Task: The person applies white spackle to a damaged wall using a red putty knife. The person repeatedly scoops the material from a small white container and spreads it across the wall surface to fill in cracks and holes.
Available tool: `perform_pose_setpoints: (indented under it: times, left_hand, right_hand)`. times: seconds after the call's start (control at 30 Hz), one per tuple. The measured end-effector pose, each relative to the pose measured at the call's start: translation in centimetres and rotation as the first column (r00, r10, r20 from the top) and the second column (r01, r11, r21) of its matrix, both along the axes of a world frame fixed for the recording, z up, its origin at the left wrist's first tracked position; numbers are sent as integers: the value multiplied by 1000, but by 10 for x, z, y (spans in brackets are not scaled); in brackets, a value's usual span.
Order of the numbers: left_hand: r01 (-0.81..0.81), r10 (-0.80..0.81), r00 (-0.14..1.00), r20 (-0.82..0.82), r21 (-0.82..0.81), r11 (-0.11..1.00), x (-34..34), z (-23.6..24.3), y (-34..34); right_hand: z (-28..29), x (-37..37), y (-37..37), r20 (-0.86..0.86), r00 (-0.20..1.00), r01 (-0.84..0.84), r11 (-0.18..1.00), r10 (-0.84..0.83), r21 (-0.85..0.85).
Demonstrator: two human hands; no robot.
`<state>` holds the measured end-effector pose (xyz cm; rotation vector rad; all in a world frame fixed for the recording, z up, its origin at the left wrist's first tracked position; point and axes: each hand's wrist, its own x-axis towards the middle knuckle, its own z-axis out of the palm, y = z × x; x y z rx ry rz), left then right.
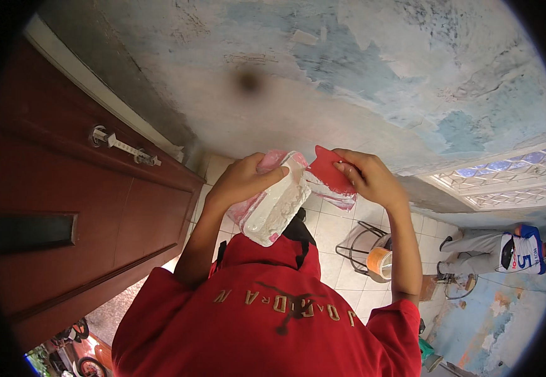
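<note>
red shirt (222, 327); pink tray (241, 211) holds white paste (280, 210)

Left hand (238, 183) grips pinkish tray (264, 235) loaded with white putty (288, 196). Right hand (372, 180) pinches red scraper (328, 168), lower edge putty-smeared, just beside tray. Patchy blue-white wall (348, 69) ahead. Reddish-brown door (97, 207) at left, white handle (122, 146). Orange bucket (376, 262) and pale floor tiles (329, 270) below. Far right: another person (516, 252), gray pants. Red shirt (222, 327) fills lower middle.
</note>
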<state>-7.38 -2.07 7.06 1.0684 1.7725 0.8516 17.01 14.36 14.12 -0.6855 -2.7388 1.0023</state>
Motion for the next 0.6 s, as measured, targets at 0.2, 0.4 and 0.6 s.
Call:
perform_pose_setpoints:
  times: [0.2, 0.4, 0.6]
  left_hand:
    - [45, -45, 997, -65, -9, 999, 3, -7, 5]
    - [23, -22, 998, -53, 20, 1000, 3, -25, 9]
    - [19, -18, 998, -60, 18, 1000, 2, -28, 11]
  right_hand:
    - [-18, 4, 11, 60, 998, -13, 996, 18, -88]
    - [-26, 4, 19, 78, 997, 37, 969, -19, -243]
    - [-42, 6, 22, 66, 998, 31, 963, -14, -266]
